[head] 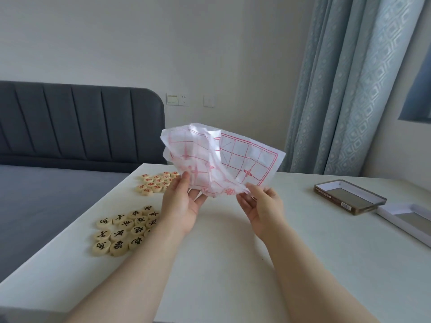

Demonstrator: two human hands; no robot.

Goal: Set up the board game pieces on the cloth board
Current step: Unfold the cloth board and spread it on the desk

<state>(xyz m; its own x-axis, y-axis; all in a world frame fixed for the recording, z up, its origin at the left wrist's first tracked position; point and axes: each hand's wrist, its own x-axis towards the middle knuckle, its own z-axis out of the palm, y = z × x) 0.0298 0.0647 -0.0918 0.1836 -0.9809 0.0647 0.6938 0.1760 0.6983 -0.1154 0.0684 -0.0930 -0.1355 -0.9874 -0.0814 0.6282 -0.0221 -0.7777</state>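
White table [233, 252]: bare in the middle between the two forearms, which looks like the natural place to lay the board.

Cloth board [235, 157]: held in the air above the table's far half, crumpled and partly folded over on its left side, with the red grid showing on the right. It probably needs to be drawn out by two opposite edges, lowered flat with the grid facing up, and smoothed so the pieces sit level.

Left hand [184, 203]: palm up, thumb pinching the cloth's lower left edge against the fingers.

Right hand [263, 206]: palm up, thumb and fingers lightly pinching the lower right edge.

Box [349, 197] and lid [408, 220]: open at the right, well apart from the cloth.

Black-lettered pieces [126, 231] and red-lettered pieces [156, 181]: two clusters at the left edge. Spreading the cloth over them is best avoided.
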